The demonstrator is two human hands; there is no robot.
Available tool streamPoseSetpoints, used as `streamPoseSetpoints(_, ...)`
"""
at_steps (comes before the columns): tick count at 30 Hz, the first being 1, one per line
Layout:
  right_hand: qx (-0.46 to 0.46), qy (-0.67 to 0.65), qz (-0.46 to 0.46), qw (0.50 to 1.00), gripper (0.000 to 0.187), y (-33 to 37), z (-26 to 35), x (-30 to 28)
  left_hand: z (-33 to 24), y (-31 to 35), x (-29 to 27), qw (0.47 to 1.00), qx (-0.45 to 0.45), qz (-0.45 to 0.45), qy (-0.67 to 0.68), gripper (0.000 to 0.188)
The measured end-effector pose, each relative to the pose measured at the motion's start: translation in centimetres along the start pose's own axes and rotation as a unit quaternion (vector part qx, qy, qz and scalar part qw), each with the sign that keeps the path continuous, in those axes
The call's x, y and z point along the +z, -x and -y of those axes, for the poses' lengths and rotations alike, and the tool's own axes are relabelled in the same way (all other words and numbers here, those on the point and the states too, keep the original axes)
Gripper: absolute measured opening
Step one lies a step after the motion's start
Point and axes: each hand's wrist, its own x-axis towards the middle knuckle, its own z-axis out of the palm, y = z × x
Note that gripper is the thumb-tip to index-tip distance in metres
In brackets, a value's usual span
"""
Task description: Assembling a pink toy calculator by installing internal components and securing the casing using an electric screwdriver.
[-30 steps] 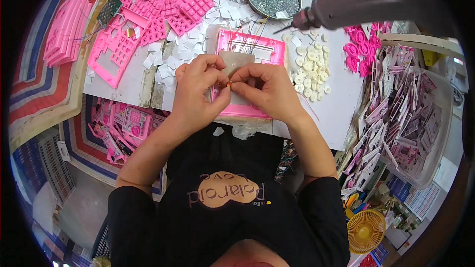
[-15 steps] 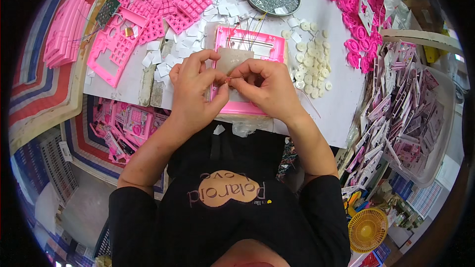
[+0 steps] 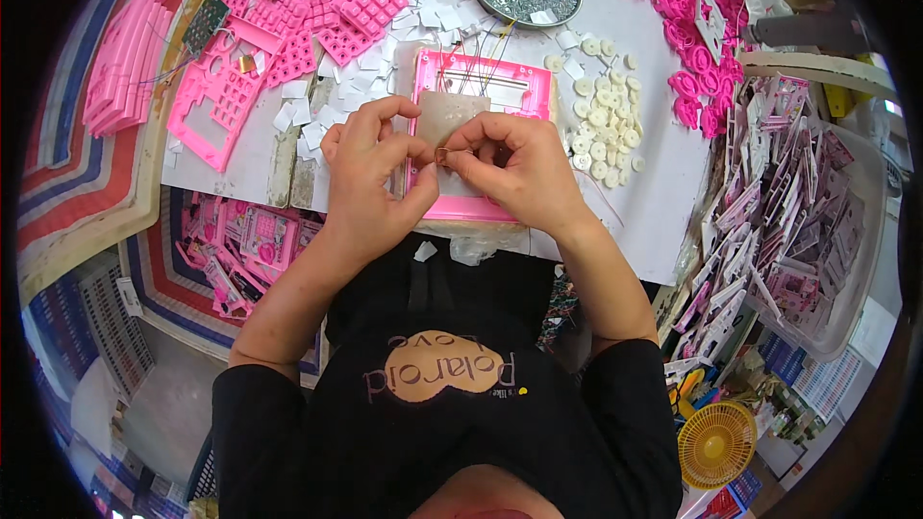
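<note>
Over a pink plastic housing (image 3: 478, 210), my two hands work close together. My right hand (image 3: 527, 173) pinches a thin copper-coloured wire (image 3: 441, 155), and a small bent end of it shows beyond the fingertips. Just left of that end is my left hand (image 3: 377, 178), its thumb and forefinger apart with nothing visible between them. Beneath the hands, a greyish flat piece (image 3: 460, 111) lies over the middle of the housing. Several thin wires (image 3: 473, 70) rise from the housing's far part, beside a metal rod. My right fingers hide part of the grey piece.
Pink keypad pieces (image 3: 361, 5) and white paper squares (image 3: 312, 135) cover the far left. A round tray (image 3: 581, 0) of small screws stands at the back. White discs (image 3: 606, 120) lie to the right, with pink loops (image 3: 707, 86) beyond. A bin (image 3: 856, 259) holds printed cards.
My left hand has drawn slightly left, and its thumb and forefinger have parted from the wire end. The right hand stays nearly in place, still pinching the wire.
</note>
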Motion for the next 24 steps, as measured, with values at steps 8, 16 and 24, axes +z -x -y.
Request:
streamPoseSetpoints(8,0.005,0.006,0.009,1.000,0.013,0.1,0.1,-0.1,0.7,0.1,0.3,0.980,-0.070,0.021,0.185,0.013)
streamPoseSetpoints(16,-0.171,0.084,-0.028,0.981,0.013,0.5,-0.2,0.6,1.1,0.1,0.4,0.971,-0.066,0.019,0.227,0.011)
streamPoseSetpoints(24,-0.283,0.254,-0.052,0.923,0.018,1.0,-0.6,1.0,0.4,0.4,0.4,0.995,-0.027,0.009,0.092,0.013)
